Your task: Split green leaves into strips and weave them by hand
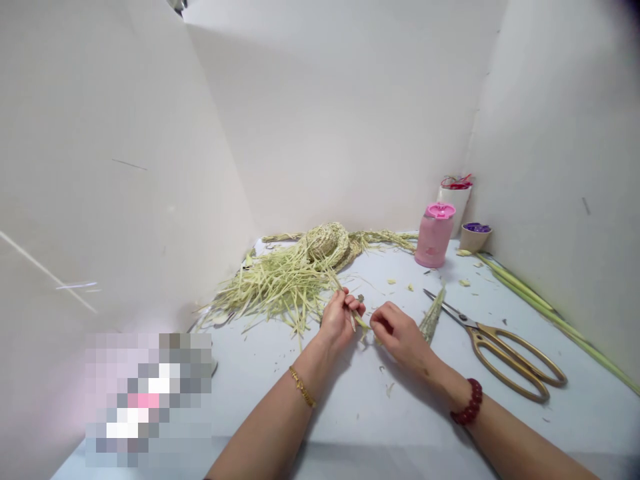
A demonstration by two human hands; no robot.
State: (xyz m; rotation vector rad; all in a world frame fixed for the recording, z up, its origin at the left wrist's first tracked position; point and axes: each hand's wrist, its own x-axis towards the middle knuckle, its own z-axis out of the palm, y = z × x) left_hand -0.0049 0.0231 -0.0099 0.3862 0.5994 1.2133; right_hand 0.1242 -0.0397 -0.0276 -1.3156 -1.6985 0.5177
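Note:
My left hand [341, 321], a gold bracelet at its wrist, is closed around pale green plant strips [359, 321] whose ends poke out past the fingers. Just to the right, my right hand [400, 335] is curled with its fingertips pinched by the strip ends; what it grips is too small to make out. Behind my left hand spreads a loose heap of pale straw strips [280, 287]. A coiled, braided straw piece [326, 244] rests at the back of that heap. Beside my right hand lies a small bundle of thin stalks [433, 315].
Large gold-handled scissors [515, 360] lie on the white table at right. Behind them stand a pink lidded bottle [433, 240], a white container [456, 197] and a small cup with purple contents [475, 237]. Long green stalks [550, 313] line the right wall. A blurred patch covers the lower left.

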